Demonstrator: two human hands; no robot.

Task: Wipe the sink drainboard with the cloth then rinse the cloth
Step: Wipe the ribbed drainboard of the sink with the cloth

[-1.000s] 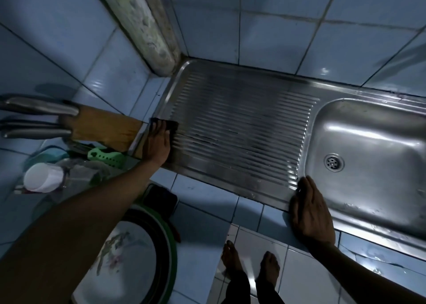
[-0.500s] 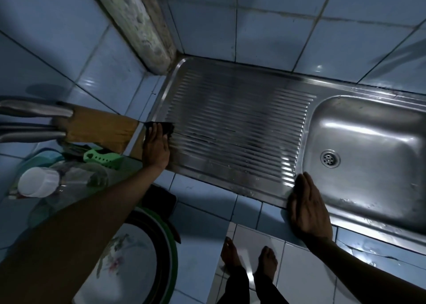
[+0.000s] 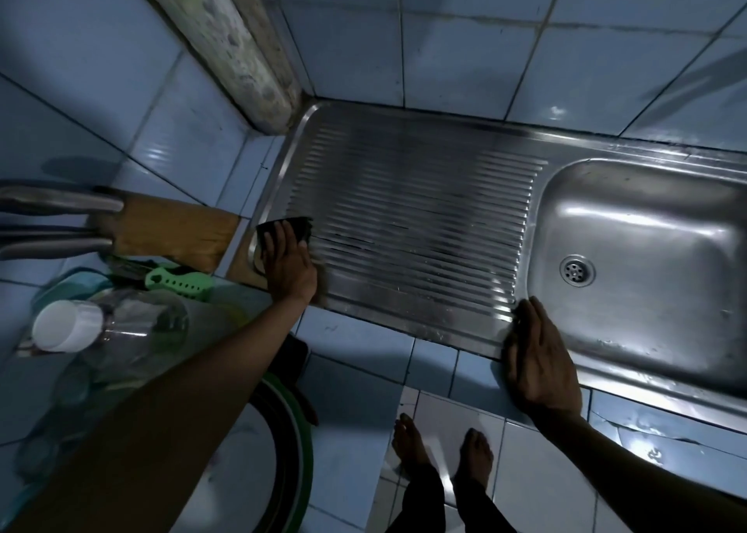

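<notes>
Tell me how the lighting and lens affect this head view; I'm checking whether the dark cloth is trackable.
Head view: dim, bluish light; the cloth under the left hand is nearly black, without visible texture; glare streaks the sink basin and drainboard ridges; wide-angle distortion bends the edges.

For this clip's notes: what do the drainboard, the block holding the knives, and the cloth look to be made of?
Drainboard: likely stainless steel, brushed and glossy, with pressed ridges and bright reflections.
Knife block: apparently wood, matte brown; grain too dim to confirm.
Cloth: dark and soft-looking under the left hand, fabric or sponge; cannot tell which.
</notes>
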